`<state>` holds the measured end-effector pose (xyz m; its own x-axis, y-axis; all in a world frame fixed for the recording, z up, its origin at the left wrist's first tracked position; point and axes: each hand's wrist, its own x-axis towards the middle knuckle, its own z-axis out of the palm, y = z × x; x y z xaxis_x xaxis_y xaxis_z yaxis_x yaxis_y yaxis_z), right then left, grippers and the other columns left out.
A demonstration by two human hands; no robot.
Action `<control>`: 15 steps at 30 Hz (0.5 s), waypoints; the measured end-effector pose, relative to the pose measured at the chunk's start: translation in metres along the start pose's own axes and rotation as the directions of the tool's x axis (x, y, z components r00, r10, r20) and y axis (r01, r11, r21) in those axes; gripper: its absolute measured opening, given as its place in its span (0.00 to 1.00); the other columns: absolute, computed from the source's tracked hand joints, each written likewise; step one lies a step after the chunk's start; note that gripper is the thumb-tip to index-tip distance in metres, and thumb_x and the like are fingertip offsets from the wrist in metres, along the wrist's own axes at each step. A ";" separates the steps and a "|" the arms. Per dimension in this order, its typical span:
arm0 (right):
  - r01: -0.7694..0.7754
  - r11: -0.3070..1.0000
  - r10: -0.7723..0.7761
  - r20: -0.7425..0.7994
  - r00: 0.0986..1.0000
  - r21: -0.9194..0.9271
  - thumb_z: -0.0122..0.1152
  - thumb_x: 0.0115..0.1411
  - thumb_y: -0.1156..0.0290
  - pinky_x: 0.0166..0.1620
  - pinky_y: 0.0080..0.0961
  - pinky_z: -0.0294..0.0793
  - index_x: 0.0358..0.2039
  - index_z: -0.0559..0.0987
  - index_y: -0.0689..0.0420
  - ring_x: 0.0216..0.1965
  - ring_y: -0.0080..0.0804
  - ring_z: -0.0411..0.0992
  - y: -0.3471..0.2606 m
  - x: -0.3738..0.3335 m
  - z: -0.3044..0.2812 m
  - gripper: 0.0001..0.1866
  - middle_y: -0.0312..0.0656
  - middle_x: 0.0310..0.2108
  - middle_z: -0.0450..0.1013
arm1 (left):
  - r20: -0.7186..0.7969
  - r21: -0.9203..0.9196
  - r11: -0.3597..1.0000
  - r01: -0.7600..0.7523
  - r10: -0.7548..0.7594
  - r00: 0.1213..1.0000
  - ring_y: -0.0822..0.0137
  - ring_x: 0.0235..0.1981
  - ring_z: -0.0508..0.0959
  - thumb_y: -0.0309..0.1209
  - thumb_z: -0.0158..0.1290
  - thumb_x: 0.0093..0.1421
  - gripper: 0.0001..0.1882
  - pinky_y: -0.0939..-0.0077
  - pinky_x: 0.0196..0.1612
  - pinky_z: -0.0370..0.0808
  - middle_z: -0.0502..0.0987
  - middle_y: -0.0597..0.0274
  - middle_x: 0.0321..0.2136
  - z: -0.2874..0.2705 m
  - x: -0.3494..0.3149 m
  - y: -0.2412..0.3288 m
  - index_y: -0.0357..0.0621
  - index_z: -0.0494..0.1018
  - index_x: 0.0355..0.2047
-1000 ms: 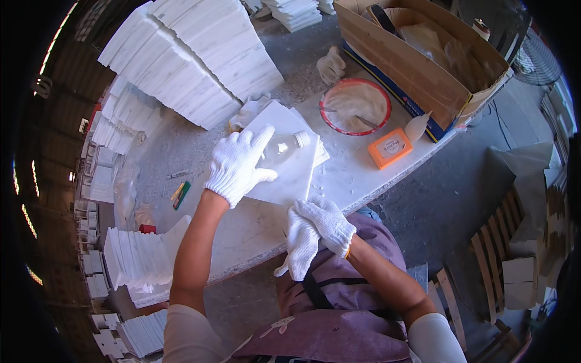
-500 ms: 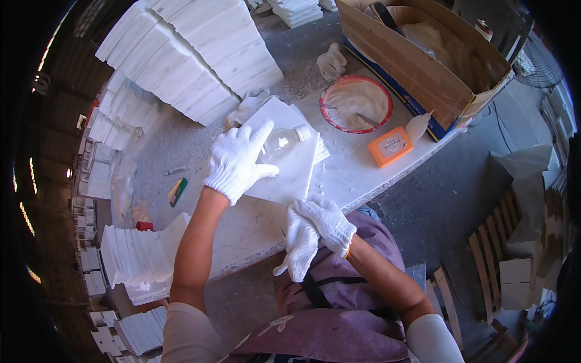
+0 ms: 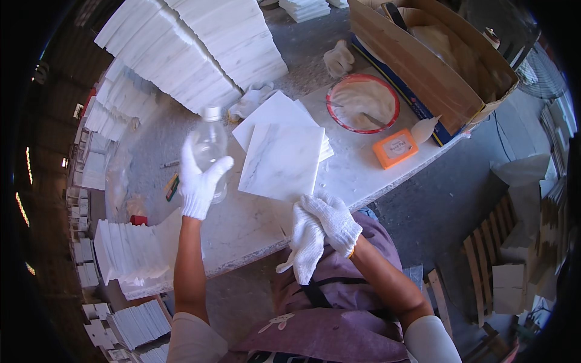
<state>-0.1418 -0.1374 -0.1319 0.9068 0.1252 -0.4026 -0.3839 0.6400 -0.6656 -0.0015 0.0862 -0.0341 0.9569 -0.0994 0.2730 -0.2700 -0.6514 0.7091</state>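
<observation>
My left hand [image 3: 200,181], in a white knit glove, is closed around a clear plastic bottle [image 3: 210,140] with a pale cap. The bottle stands roughly upright, left of a square white marble tile [image 3: 281,158] with grey veins. That tile overlaps other white tiles [image 3: 266,115] behind it. At the tile's near corner, my gloved right hand [image 3: 333,221] grips a loose white knit glove [image 3: 304,251], which hangs down over the table's near edge. Whether the right fingers also pinch the tile's corner cannot be made out.
Tall stacks of marble tiles [image 3: 181,54] stand at the back left, with a shorter stack [image 3: 130,251] near left. Rightward are a red-rimmed bowl of pale paste with a blade [image 3: 363,104], an orange box [image 3: 394,148], a squeeze bottle [image 3: 425,128] and a cardboard box [image 3: 417,66].
My left hand has carried the bottle off the tile to the left and turned it from lying to upright. The right hand keeps its place with the loose glove.
</observation>
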 end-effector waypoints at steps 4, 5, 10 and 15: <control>-0.009 1.000 0.011 -0.088 0.996 0.017 0.60 0.64 0.65 0.38 0.21 0.73 0.42 0.78 0.65 0.33 0.22 0.72 -0.015 0.000 -0.005 0.14 0.37 0.33 0.75 | -0.292 0.059 0.984 0.171 -0.147 0.945 0.57 0.55 0.71 0.38 0.70 0.47 0.49 0.64 0.58 0.68 0.69 0.50 0.56 -0.022 -0.010 -0.034 0.41 0.56 0.65; -0.012 1.000 0.013 -0.098 0.995 0.015 0.58 0.65 0.65 0.34 0.21 0.73 0.40 0.78 0.64 0.31 0.22 0.72 -0.025 -0.003 -0.004 0.13 0.37 0.30 0.74 | -0.360 0.104 0.973 0.206 -0.156 0.920 0.57 0.55 0.71 0.37 0.70 0.48 0.49 0.64 0.58 0.67 0.68 0.50 0.56 -0.028 -0.014 -0.048 0.41 0.55 0.65; -0.055 0.998 0.054 -0.116 0.992 -0.005 0.52 0.67 0.63 0.29 0.20 0.71 0.33 0.79 0.64 0.25 0.21 0.71 -0.050 -0.006 -0.011 0.16 0.37 0.25 0.74 | -0.527 0.026 0.980 0.197 -0.155 0.836 0.54 0.61 0.66 0.38 0.68 0.51 0.49 0.64 0.62 0.63 0.63 0.48 0.61 -0.037 -0.038 -0.107 0.40 0.52 0.67; -0.061 0.996 0.054 -0.117 0.992 -0.058 0.50 0.68 0.63 0.28 0.20 0.71 0.33 0.79 0.64 0.24 0.20 0.70 -0.049 -0.003 -0.015 0.17 0.36 0.25 0.73 | -0.570 0.015 0.946 0.323 -0.257 0.780 0.55 0.63 0.63 0.37 0.67 0.53 0.49 0.65 0.65 0.60 0.60 0.48 0.64 -0.027 -0.051 -0.090 0.38 0.50 0.68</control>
<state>-0.1284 -0.1808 -0.1072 0.8580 0.0704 -0.5087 -0.4483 0.5859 -0.6751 -0.0293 0.1707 -0.0942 0.7550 0.5187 0.4011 0.0555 -0.6601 0.7491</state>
